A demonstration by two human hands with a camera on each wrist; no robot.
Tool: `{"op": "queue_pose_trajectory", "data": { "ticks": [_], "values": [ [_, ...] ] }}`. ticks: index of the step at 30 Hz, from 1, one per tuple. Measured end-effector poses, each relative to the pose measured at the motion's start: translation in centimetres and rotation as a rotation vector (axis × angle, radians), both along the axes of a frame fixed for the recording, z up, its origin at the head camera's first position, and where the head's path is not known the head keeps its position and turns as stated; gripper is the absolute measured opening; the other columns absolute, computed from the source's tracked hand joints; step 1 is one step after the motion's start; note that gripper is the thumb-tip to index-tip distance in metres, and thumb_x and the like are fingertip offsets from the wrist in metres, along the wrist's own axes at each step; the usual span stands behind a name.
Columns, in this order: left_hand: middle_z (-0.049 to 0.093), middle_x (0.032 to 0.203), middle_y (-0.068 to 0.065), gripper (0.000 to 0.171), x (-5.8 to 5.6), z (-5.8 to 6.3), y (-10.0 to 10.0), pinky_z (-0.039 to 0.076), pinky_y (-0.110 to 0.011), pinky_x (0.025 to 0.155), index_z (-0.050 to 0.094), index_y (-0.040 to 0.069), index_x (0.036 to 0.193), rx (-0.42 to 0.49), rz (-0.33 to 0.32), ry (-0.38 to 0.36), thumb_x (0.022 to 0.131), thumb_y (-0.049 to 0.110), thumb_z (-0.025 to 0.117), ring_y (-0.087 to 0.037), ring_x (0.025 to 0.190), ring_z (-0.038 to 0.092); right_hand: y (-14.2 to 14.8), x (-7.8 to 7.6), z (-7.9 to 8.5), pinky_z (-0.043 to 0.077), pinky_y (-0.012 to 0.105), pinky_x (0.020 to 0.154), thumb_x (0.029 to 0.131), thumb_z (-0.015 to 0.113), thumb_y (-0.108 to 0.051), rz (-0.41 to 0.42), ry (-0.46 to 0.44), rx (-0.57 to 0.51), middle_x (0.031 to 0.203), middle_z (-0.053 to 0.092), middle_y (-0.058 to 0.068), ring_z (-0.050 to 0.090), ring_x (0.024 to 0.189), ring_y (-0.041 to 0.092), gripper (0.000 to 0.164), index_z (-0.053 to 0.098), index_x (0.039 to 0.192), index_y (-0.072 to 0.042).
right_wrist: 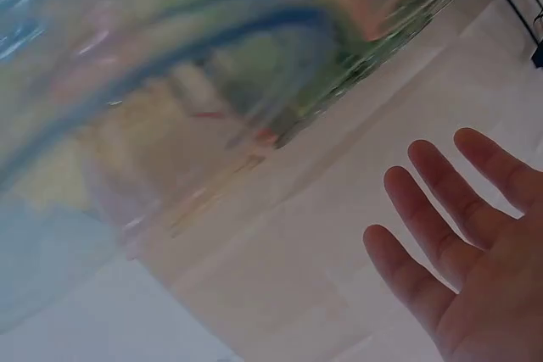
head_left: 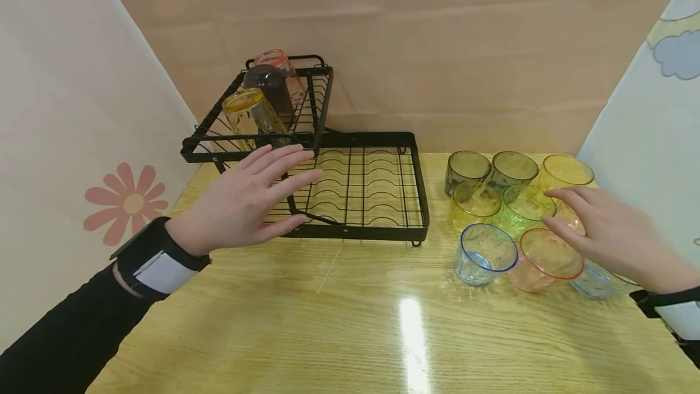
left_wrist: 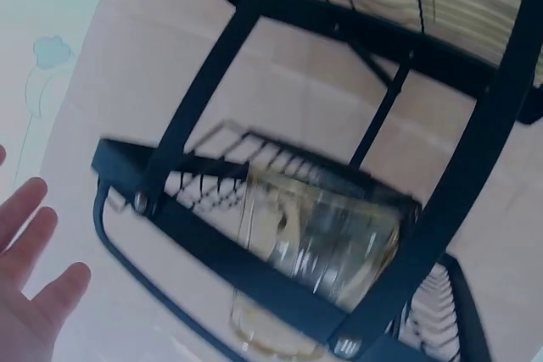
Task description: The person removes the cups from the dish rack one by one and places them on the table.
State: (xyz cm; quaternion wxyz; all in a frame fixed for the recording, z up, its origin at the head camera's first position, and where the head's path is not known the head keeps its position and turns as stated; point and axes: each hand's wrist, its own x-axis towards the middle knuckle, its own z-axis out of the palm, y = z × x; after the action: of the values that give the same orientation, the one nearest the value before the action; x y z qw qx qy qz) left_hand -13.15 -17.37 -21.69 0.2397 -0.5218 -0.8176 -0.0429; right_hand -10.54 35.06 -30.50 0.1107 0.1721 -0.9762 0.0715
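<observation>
My left hand [head_left: 237, 202] hovers with straight, spread fingers in front of the black two-tier rack [head_left: 421, 199], holding nothing. On the rack's upper tier lean a yellow glass [head_left: 246, 115], a dark grey glass [head_left: 269, 82] and a pink glass [head_left: 273, 58]. At the right, my right hand [head_left: 618, 233] is over several glasses on the table, fingers apart and nothing gripped. Closest to it are a red-rimmed glass [head_left: 538, 269], a green glass [head_left: 525, 214] and a blue glass [head_left: 598, 281] partly hidden under the hand. A blue-rimmed glass [head_left: 481, 257] stands at the front left of this group.
Two dark glasses [head_left: 467, 169] and yellow glasses [head_left: 569, 170] stand behind in the group. The rack's lower tier shows bare wires [head_left: 355, 187]. A beige cloth [head_left: 437, 47] hangs behind the wooden table [head_left: 273, 333], with white cloths at both sides.
</observation>
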Motion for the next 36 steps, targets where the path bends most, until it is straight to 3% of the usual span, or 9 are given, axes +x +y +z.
{"op": "queue_pose_trajectory", "data": {
  "ticks": [5, 11, 14, 19, 25, 30, 36],
  "values": [
    [0.044, 0.143, -0.019, 0.065, -0.7, 1.7, -0.1, 0.032, -0.056, 0.104, 0.049, 0.007, 0.14, 0.022, 0.05, 0.029, 0.099, 0.056, 0.036, -0.037, 0.133, 0.038, -2.2, -1.0, 0.6, 0.047, 0.053, 0.069, 0.09, 0.068, -0.034, 0.125, 0.058, 0.049, 0.118, 0.056, 0.018, 0.058, 0.091, 0.036, 0.052, 0.055, 0.129, -0.002],
    [0.043, 0.143, -0.02, 0.072, -1.5, 3.3, -0.3, 0.031, -0.057, 0.105, 0.047, 0.009, 0.142, 0.016, 0.133, 0.039, 0.096, 0.063, 0.036, -0.04, 0.132, 0.038, -5.3, -2.0, 1.2, 0.05, 0.049, 0.069, 0.086, 0.073, -0.033, 0.267, 0.116, 0.072, 0.123, 0.054, 0.017, 0.058, 0.098, 0.035, 0.057, 0.055, 0.132, -0.004],
    [0.043, 0.143, -0.02, 0.072, -2.1, 4.4, -0.6, 0.032, -0.057, 0.105, 0.045, 0.01, 0.144, 0.017, 0.199, 0.021, 0.093, 0.061, 0.049, -0.042, 0.13, 0.039, -6.8, -2.5, 1.4, 0.051, 0.048, 0.073, 0.085, 0.073, -0.033, 0.325, 0.116, 0.074, 0.125, 0.054, 0.015, 0.058, 0.101, 0.033, 0.059, 0.054, 0.133, -0.005],
    [0.038, 0.145, -0.021, 0.074, -3.5, 6.5, -1.3, 0.035, -0.059, 0.101, 0.042, 0.008, 0.145, 0.042, 0.377, -0.081, 0.086, 0.041, 0.071, -0.044, 0.126, 0.041, -9.3, -3.2, 1.7, 0.05, 0.049, 0.077, 0.091, 0.067, -0.036, 0.428, 0.133, 0.074, 0.125, 0.054, 0.015, 0.058, 0.099, 0.032, 0.054, 0.054, 0.133, -0.005],
    [0.027, 0.15, -0.026, 0.081, -5.8, 8.5, -2.3, 0.028, -0.065, 0.102, 0.03, 0.007, 0.151, 0.01, 0.619, -0.228, 0.089, 0.047, 0.066, -0.049, 0.132, 0.03, -11.4, -3.4, 1.9, 0.049, 0.05, 0.084, 0.098, 0.053, -0.045, 0.516, 0.162, 0.097, 0.128, 0.053, 0.015, 0.055, 0.109, 0.032, 0.056, 0.052, 0.136, -0.005],
    [0.019, 0.153, -0.027, 0.09, -7.5, 9.8, -2.6, 0.032, -0.069, 0.097, 0.02, 0.006, 0.154, -0.036, 0.726, -0.297, 0.091, 0.057, 0.057, -0.048, 0.137, 0.022, -13.3, -3.1, 2.0, 0.047, 0.051, 0.088, 0.099, 0.048, -0.048, 0.564, 0.145, 0.12, 0.132, 0.051, 0.015, 0.053, 0.114, 0.032, 0.057, 0.051, 0.139, -0.007],
    [0.011, 0.155, -0.029, 0.096, -8.8, 10.6, -2.8, 0.037, -0.071, 0.089, 0.012, 0.005, 0.155, -0.065, 0.793, -0.352, 0.09, 0.064, 0.05, -0.048, 0.14, 0.016, -16.1, -3.1, 1.9, 0.045, 0.049, 0.093, 0.101, 0.039, -0.053, 0.65, 0.162, 0.151, 0.136, 0.049, 0.016, 0.05, 0.12, 0.033, 0.062, 0.048, 0.141, -0.008]
  ]
}}
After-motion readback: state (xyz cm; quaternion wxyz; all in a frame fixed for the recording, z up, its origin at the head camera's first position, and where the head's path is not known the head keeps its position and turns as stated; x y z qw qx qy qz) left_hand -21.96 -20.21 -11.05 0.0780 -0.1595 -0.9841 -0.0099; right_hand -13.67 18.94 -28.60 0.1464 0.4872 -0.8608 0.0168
